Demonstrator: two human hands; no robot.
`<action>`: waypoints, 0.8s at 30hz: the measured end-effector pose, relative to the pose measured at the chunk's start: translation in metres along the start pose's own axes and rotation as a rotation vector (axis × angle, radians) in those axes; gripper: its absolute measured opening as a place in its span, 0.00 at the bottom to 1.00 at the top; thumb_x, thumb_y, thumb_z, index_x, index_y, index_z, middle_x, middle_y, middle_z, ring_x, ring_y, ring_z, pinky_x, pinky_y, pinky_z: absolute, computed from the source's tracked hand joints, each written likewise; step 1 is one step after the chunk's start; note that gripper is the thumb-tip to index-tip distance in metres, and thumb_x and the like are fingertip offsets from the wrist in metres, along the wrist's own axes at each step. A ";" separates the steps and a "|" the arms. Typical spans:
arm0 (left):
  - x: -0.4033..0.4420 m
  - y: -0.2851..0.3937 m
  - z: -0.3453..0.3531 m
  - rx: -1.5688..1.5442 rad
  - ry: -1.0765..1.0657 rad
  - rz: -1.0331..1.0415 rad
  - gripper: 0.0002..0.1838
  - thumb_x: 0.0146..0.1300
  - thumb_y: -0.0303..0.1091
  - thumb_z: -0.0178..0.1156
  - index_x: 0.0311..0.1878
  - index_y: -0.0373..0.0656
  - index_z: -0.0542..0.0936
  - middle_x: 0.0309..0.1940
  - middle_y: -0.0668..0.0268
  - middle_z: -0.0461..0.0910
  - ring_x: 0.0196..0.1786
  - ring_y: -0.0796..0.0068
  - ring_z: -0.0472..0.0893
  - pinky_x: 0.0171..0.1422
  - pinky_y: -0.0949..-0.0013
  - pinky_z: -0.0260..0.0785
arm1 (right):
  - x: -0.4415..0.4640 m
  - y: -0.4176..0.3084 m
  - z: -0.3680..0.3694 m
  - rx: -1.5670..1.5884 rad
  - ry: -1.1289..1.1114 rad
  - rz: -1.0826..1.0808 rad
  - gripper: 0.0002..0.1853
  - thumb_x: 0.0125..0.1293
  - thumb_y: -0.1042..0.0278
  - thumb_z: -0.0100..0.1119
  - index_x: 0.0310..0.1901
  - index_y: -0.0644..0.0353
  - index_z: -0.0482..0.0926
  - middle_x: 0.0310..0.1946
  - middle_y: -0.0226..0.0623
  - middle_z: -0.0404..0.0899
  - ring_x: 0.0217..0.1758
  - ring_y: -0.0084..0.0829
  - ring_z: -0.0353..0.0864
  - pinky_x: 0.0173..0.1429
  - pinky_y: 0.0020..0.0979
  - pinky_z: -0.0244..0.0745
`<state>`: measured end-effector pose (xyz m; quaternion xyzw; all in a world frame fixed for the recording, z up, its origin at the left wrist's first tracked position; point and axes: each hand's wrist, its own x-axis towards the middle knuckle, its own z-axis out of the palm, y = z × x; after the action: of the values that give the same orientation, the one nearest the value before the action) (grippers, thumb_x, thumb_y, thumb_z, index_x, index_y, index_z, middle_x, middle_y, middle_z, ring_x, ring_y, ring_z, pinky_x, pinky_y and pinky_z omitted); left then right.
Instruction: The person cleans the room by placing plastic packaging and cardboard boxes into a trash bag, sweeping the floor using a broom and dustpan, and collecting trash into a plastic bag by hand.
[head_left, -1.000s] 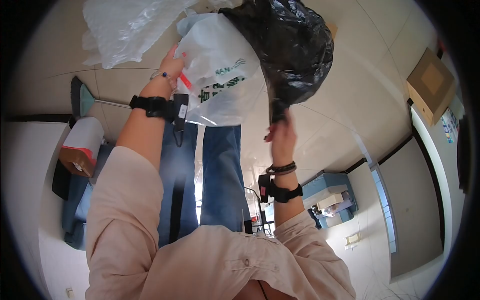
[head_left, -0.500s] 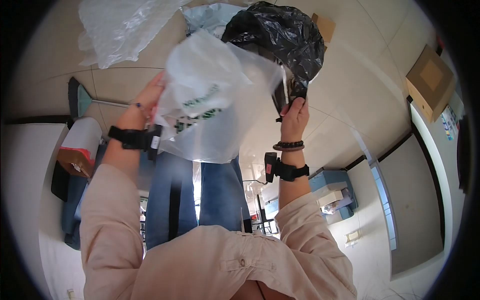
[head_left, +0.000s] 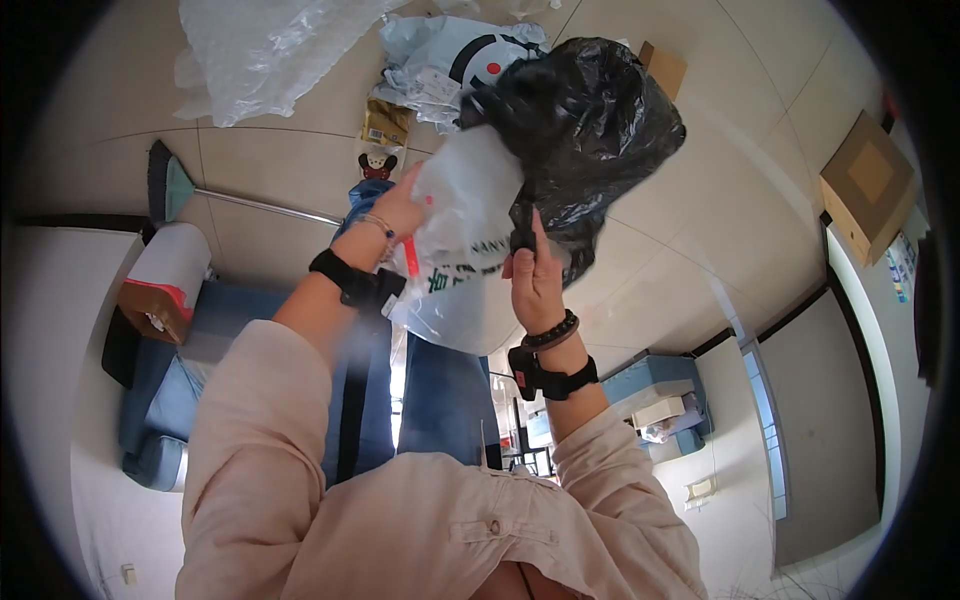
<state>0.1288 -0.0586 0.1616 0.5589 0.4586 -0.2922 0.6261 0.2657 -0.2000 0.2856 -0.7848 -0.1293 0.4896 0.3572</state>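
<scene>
My left hand (head_left: 400, 208) grips the left side of a translucent white plastic bag (head_left: 470, 195) with green print and a red strip. Its fingertips are partly hidden by the bag. My right hand (head_left: 537, 280) is closed on the gathered edge of a black garbage bag (head_left: 625, 125), thumb pointing up. The black bag hangs puffed out beyond this hand, and the white bag's upper right part reaches up against it. Whether the white bag is inside the black bag's mouth I cannot tell.
On the tiled floor ahead lie crumpled clear plastic (head_left: 265, 60), a printed pale blue plastic bag (head_left: 425, 65), a gold packet (head_left: 388, 122) and a cardboard piece (head_left: 662, 70). A broom (head_left: 172, 185) lies left. A cardboard box (head_left: 868, 190) stands at right.
My hands have come closer together. The white bag has shifted right, and my right hand has moved left and nearer to me with the black bag. The gold packet has come into view.
</scene>
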 end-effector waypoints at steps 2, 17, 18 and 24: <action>-0.006 0.025 0.004 -0.015 -0.020 0.006 0.28 0.53 0.25 0.47 0.61 0.48 0.57 0.50 0.55 0.69 0.52 0.64 0.69 0.55 0.73 0.59 | -0.001 -0.009 0.002 0.043 -0.063 0.034 0.25 0.63 0.62 0.37 0.60 0.63 0.53 0.14 0.33 0.68 0.19 0.23 0.68 0.28 0.23 0.65; 0.017 -0.001 -0.042 -0.984 -0.037 -0.290 0.18 0.55 0.30 0.44 0.51 0.43 0.67 0.38 0.60 0.74 0.37 0.65 0.76 0.35 0.64 0.72 | -0.043 0.050 -0.001 -0.087 0.331 0.152 0.18 0.58 0.71 0.49 0.51 0.65 0.65 0.22 0.34 0.72 0.19 0.19 0.68 0.25 0.22 0.65; 0.013 0.002 -0.046 -1.153 -0.052 -0.382 0.15 0.58 0.31 0.43 0.49 0.42 0.67 0.41 0.60 0.73 0.40 0.65 0.75 0.41 0.62 0.72 | -0.048 0.061 0.009 -0.135 0.200 0.160 0.14 0.59 0.71 0.48 0.46 0.66 0.67 0.22 0.34 0.72 0.20 0.20 0.69 0.26 0.21 0.66; -0.007 0.058 -0.025 -1.483 0.643 -0.249 0.22 0.56 0.25 0.42 0.56 0.40 0.61 0.49 0.56 0.68 0.50 0.62 0.69 0.53 0.63 0.65 | -0.049 -0.017 0.051 0.829 0.103 0.308 0.11 0.65 0.67 0.39 0.33 0.67 0.68 0.22 0.33 0.70 0.28 0.24 0.71 0.37 0.22 0.66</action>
<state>0.1710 -0.0237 0.1940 0.0009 0.7484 0.1944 0.6341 0.2005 -0.1931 0.3171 -0.6086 0.2142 0.5079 0.5707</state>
